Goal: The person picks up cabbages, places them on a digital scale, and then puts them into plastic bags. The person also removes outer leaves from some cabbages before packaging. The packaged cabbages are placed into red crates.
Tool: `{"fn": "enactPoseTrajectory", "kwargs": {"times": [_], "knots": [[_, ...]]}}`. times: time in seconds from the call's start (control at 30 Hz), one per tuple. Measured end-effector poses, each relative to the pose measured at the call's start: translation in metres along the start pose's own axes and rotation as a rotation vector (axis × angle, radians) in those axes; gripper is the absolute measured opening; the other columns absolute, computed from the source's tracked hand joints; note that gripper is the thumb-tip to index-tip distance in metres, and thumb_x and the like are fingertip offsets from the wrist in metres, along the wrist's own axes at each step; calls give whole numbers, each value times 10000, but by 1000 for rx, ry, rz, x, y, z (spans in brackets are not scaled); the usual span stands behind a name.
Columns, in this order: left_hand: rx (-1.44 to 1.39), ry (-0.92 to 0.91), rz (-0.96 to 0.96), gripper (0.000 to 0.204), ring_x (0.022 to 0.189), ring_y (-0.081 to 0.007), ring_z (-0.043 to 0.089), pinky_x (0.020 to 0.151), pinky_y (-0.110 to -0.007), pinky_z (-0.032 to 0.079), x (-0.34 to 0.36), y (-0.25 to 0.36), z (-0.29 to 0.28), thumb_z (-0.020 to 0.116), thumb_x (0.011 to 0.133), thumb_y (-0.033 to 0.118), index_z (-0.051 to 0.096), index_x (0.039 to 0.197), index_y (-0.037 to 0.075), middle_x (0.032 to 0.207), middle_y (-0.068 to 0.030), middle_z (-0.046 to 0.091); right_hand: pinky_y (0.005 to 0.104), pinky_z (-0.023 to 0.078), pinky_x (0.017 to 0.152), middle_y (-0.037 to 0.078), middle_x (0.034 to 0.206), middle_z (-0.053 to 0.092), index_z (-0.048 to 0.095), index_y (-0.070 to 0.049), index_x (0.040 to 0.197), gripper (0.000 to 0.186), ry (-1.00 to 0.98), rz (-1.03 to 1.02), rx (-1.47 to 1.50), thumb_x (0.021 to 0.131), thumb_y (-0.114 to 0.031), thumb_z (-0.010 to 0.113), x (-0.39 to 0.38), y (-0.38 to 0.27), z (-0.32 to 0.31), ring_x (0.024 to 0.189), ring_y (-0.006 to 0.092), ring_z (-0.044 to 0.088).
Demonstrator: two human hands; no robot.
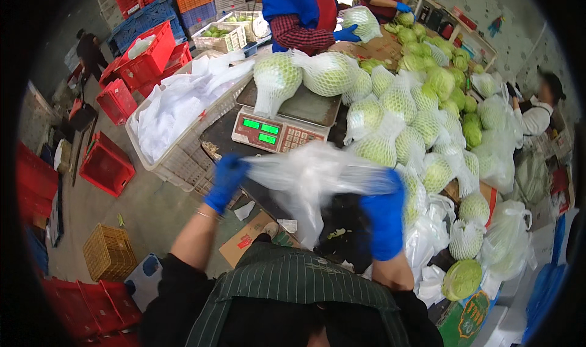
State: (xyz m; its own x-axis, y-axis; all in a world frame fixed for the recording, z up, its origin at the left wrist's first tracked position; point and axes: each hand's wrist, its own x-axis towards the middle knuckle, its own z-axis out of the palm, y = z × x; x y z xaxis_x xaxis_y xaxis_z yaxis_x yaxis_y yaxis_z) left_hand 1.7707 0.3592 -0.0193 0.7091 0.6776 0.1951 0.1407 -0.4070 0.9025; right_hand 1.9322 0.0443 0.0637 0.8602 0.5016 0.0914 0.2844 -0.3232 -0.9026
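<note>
A thin clear plastic bag (311, 173) is stretched between my two blue-gloved hands, blurred by motion, above the dark table. My left hand (227, 182) is closed on one end of it. At the other end my right hand (384, 209) grips it, its fingers smeared. Just beyond the bag stands a weighing scale (274, 132) with lit green displays. Two cabbages in white foam nets, one a netted cabbage (278, 78) and the other a netted cabbage (329, 74), rest on its pan. Right of my right hand lie several more netted cabbages (400, 142), piled up.
White foam nets (189, 100) fill a pale plastic crate (168, 164) at left. Red crates (108, 164) and a yellow basket (110, 252) stand on the floor. Across the table a co-worker's gloved hand (347, 34) holds a netted cabbage (361, 23). Bagged cabbages (506, 231) sit at right.
</note>
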Motion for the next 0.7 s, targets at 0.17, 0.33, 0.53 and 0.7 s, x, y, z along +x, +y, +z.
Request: {"fn": "enactPoseTrajectory", "kwargs": {"times": [0.17, 0.33, 0.53, 0.7], "knots": [[584, 100, 100, 580, 1043, -308, 580, 900, -389, 461, 24, -5, -79, 758, 721, 150, 529, 1234, 5, 1143, -183, 594, 305, 504, 744, 40, 932, 630, 601, -61, 936, 187, 91, 270, 1373, 879, -239, 604, 37, -3, -35, 839, 169, 609], [254, 72, 497, 937, 1377, -370, 243, 1113, -431, 224, -10, 90, 2, 807, 681, 236, 292, 1448, 77, 1466, -217, 287, 335, 484, 810, 70, 1091, 606, 583, -87, 1178, 340, -576, 62, 535, 874, -225, 650, 3, -61, 63, 893, 202, 606], [-276, 50, -54, 306, 919, -187, 617, 852, -286, 471, 28, 56, -64, 551, 760, -90, 649, 1033, 9, 985, -68, 654, 386, 487, 835, 160, 1052, 631, 527, -101, 1244, 362, -170, 70, -50, 882, -119, 520, 44, -27, 44, 939, 288, 623], [-10, -172, 45, 286, 832, -200, 616, 738, -315, 485, -13, 29, -88, 629, 715, -33, 645, 991, 40, 880, -81, 645, 244, 451, 688, 54, 833, 639, 638, -25, 997, 181, 328, 192, -98, 842, -110, 600, 99, 58, -47, 752, 109, 564]]}}
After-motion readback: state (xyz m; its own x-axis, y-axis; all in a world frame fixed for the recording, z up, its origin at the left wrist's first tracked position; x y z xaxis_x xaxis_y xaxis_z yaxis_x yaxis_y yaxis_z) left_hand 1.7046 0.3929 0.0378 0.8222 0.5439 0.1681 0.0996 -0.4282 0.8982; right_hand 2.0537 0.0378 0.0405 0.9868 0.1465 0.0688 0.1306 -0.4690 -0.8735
